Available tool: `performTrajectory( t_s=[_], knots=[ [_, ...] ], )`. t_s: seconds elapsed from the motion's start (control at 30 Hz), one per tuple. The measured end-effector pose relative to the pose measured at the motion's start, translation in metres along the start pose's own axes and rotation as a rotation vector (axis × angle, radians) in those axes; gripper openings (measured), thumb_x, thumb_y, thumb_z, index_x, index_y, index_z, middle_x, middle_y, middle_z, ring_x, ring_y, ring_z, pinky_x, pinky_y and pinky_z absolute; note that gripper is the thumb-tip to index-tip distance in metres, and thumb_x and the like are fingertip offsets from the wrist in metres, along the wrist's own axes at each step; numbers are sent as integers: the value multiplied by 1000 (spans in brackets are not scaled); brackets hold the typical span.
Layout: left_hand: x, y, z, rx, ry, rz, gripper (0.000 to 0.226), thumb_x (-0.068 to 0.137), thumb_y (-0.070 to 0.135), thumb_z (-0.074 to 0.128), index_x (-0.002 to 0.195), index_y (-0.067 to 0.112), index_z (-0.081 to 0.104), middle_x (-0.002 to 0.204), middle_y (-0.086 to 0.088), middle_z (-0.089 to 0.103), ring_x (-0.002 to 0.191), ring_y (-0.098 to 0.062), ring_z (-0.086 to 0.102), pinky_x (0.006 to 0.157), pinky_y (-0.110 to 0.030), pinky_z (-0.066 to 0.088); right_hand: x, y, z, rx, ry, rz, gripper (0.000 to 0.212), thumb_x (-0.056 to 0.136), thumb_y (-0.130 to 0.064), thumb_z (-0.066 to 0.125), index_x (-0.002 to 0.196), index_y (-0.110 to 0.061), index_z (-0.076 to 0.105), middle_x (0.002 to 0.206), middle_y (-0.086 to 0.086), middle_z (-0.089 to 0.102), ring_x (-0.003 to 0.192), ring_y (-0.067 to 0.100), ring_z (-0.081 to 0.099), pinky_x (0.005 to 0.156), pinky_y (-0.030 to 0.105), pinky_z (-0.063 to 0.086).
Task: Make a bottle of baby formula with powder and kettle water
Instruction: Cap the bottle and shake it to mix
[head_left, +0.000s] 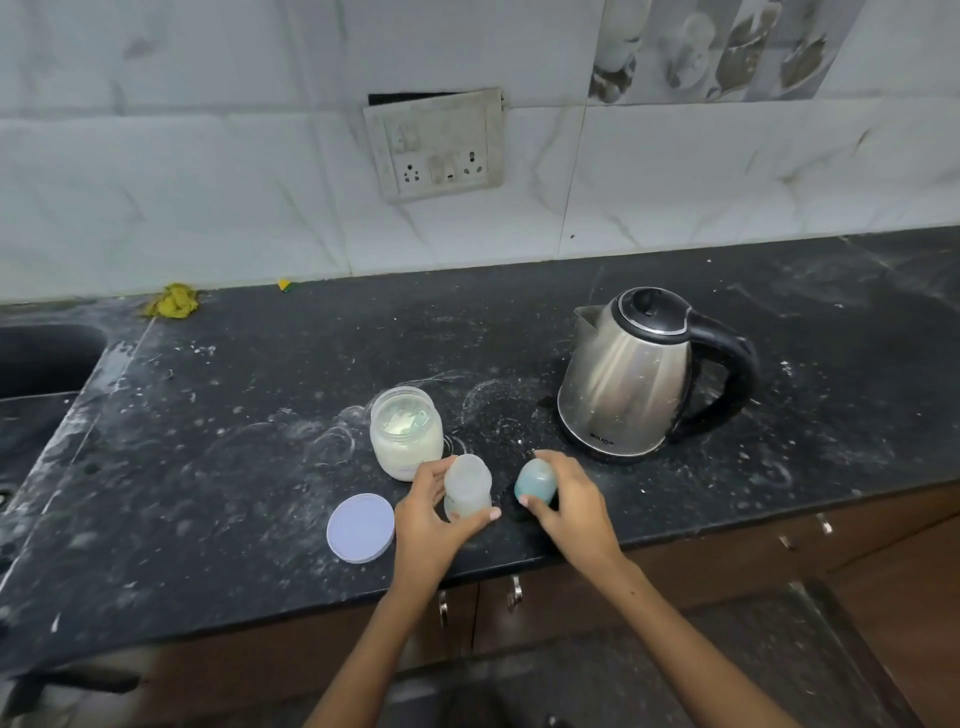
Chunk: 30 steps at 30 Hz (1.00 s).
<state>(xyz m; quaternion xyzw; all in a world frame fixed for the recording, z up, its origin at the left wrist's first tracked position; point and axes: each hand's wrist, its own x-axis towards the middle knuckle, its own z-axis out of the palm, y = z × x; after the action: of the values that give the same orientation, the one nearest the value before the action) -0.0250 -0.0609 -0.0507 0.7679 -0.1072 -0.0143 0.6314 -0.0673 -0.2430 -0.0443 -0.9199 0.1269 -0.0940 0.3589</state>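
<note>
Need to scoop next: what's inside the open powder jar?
The powder jar holds pale powder, with what looks like a translucent scoop lying on top. How deep the scoop sits is hidden by the powder. Its lid lies on the counter.

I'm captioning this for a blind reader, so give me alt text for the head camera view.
A person's left hand grips a clear baby bottle on a dusty black counter while the right hand holds a bluish cap beside it. An open powder jar stands behind, its lid lying left, a steel kettle to the right.
</note>
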Motion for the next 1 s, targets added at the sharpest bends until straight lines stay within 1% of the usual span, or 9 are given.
performTrajectory(
  t_s=[0.1,0.17,0.33,0.4,0.5,0.6,0.77,0.9,1.0],
  knots=[
    [7,-8,-17,33,-153,11,62,66,18,86,120,22,55,122,12,65,118,-4,59,103,-26,46,-2,-2,-5,108,65,14,53,80,-20,77,127,-15,53,121,4,58,106,23,59,91,36,48],
    [12,-10,-22,53,-195,25,59,69,15,85,121,20,56,124,10,64,119,-5,58,105,-31,46,-2,-5,-7,189,74,0,51,80,-20,77,125,-17,54,119,1,58,105,20,60,89,37,52],
    [17,-1,-14,59,-163,38,56,63,21,89,106,32,54,112,14,66,108,-2,62,96,-22,50,0,-24,-21,402,42,26,44,86,-13,72,126,-22,53,122,3,59,106,16,63,77,14,53],
    [13,-2,-7,56,-140,50,56,62,26,89,104,27,53,110,13,66,105,-3,63,92,-19,50,2,-32,-29,483,28,30,44,88,-10,70,127,-21,54,121,5,61,101,13,65,75,13,52],
    [8,-4,4,49,-125,59,54,67,27,87,105,27,48,108,11,65,103,-4,63,87,-18,51,7,-43,-39,547,-39,0,46,90,-10,67,131,-27,52,122,3,62,103,12,67,83,21,54],
    [9,-4,7,61,-135,66,54,71,28,84,108,25,45,108,11,64,100,-2,64,83,-22,54,14,-49,-41,461,-112,-83,47,93,-12,64,132,-34,52,124,-1,58,111,14,62,92,29,54],
    [8,-4,9,105,-141,111,50,78,35,77,111,17,44,104,6,66,92,-6,66,74,-31,56,17,-57,-27,244,-206,-212,43,93,-17,62,132,-32,52,124,-3,52,114,13,55,95,41,52],
    [9,-6,9,132,-150,114,51,77,46,71,108,18,42,102,4,66,89,-8,66,73,-34,56,20,-65,-23,120,-247,-268,41,91,-16,63,130,-27,52,125,-2,50,116,5,50,100,31,45],
    [11,-7,10,158,-139,119,50,75,47,69,104,17,41,99,5,65,88,-10,64,72,-38,54,21,-69,-20,-7,-276,-308,49,82,-15,70,123,-35,50,121,-4,48,110,9,50,96,27,44]
  ],
)
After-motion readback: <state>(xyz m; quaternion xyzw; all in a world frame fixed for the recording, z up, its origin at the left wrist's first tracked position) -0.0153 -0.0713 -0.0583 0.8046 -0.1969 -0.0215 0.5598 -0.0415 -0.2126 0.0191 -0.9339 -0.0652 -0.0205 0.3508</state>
